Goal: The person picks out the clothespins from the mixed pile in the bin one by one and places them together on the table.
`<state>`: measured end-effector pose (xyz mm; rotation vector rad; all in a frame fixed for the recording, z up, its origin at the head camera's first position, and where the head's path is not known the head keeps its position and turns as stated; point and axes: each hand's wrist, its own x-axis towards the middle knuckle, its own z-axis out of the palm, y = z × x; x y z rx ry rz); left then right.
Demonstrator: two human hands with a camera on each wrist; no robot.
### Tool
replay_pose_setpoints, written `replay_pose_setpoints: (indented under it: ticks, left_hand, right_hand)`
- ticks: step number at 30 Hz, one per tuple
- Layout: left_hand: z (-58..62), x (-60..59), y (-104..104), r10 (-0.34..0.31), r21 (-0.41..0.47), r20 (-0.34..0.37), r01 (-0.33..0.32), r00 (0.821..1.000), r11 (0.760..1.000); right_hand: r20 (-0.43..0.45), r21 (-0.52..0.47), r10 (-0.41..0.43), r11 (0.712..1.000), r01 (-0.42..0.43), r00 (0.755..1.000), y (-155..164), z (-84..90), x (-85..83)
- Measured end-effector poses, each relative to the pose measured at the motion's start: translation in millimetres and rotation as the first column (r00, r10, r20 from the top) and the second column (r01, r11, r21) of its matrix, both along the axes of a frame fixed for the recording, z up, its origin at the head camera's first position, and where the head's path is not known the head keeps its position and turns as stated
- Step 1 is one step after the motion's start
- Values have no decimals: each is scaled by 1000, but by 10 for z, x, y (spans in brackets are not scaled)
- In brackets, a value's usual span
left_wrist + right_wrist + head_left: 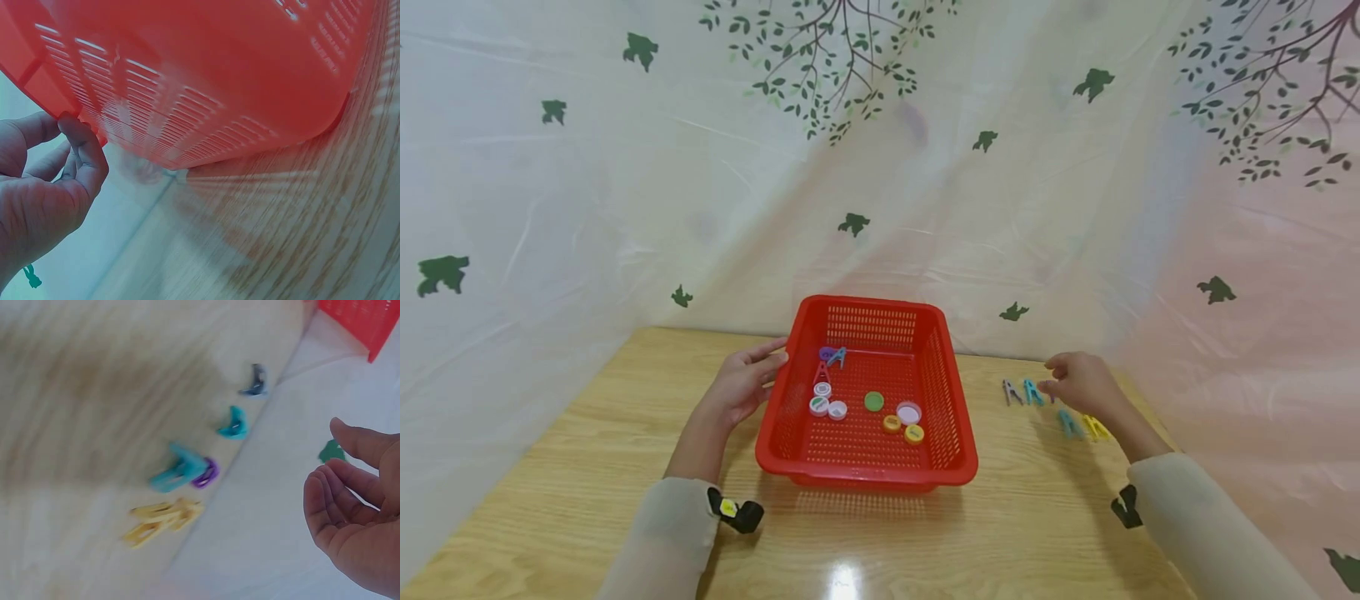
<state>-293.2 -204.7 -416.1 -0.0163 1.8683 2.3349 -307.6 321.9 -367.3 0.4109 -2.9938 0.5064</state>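
My left hand [743, 385] grips the left rim of a red plastic basket [880, 477]; in the left wrist view its fingertips and thumb meet at the edge. Over the right part of the table, my right hand [1086, 385] hovers with loosely bent fingers and a gap at the thumb, holding nothing. Below and beside it lie a grey clothespin [1012, 392], a blue clothespin [1033, 392], a teal clothespin [1070, 424] and a yellow clothespin [1096, 427]. A purple clothespin [205, 474] touches the teal one in the right wrist view; the hand mostly hides it from the head camera.
Inside the basket are a green cap [874, 402], an orange cap [913, 434], several white caps [818, 406], a clear round lid [908, 412], a blue clothespin [837, 357] and a red clothespin [822, 372]. A leaf-printed curtain [737, 233] borders the wooden table [1015, 533].
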Motion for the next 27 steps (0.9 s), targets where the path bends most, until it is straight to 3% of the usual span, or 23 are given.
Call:
replay_pose_setpoints:
  ticks: [9,27]
  left_hand:
    - [-11,2,0,5,-6,1,-5,1000,1000]
    - [-22,1,0,5,-18,12,-5,1000,1000]
  right_hand:
    - [-10,-18,6,1000,-6,1000,-370,252,-119]
    - [-35,-42,55,998,-56,998,-992,587,-300]
